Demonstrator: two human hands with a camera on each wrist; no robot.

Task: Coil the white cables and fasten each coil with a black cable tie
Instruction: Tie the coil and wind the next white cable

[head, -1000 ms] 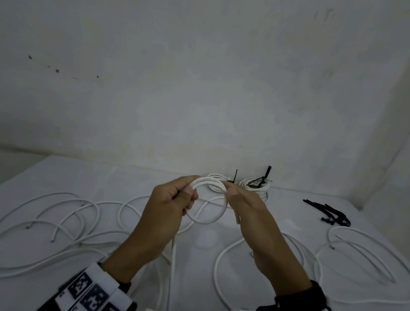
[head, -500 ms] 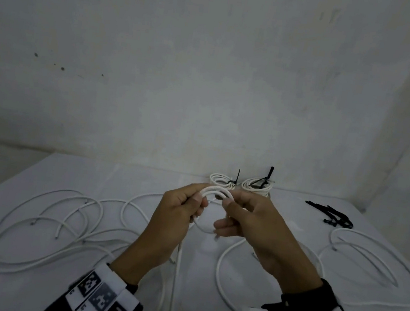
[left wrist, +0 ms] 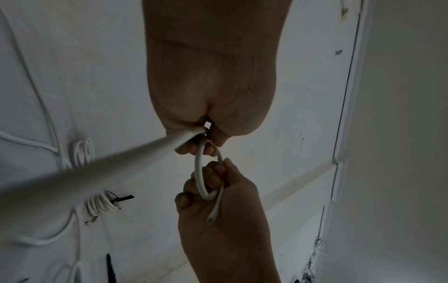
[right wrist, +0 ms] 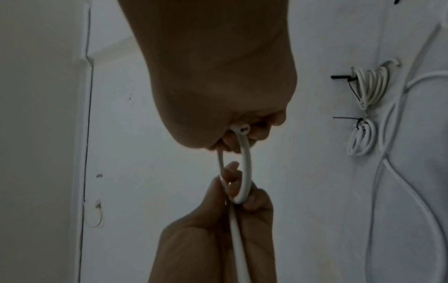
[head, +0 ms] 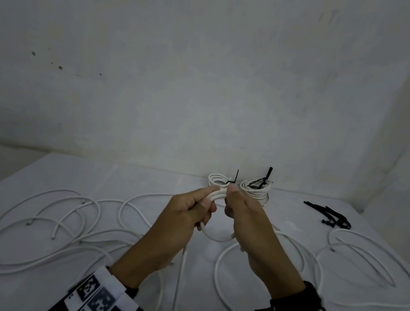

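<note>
Both hands hold one white cable (head: 215, 194) above the table, bent into a small loop (left wrist: 200, 178). My left hand (head: 191, 211) pinches the loop's left side between thumb and fingers. My right hand (head: 240, 212) grips its right side, with the cut cable end (left wrist: 213, 218) sticking out past the fingers. The rest of this cable (head: 181, 269) hangs down toward me. Two finished coils (head: 217, 180) (head: 255, 190), each bound with a black cable tie (head: 260, 181), lie at the back of the table. Loose black cable ties (head: 331, 216) lie at the back right.
Loose white cables sprawl over the white table (head: 92, 174): a tangle on the left (head: 41, 225) and wide loops on the right (head: 367, 263). A bare wall rises right behind the table's far edge.
The wide loop held a second ago has been drawn much smaller. The hands have moved closer together, now almost touching at the top of the loop.
</note>
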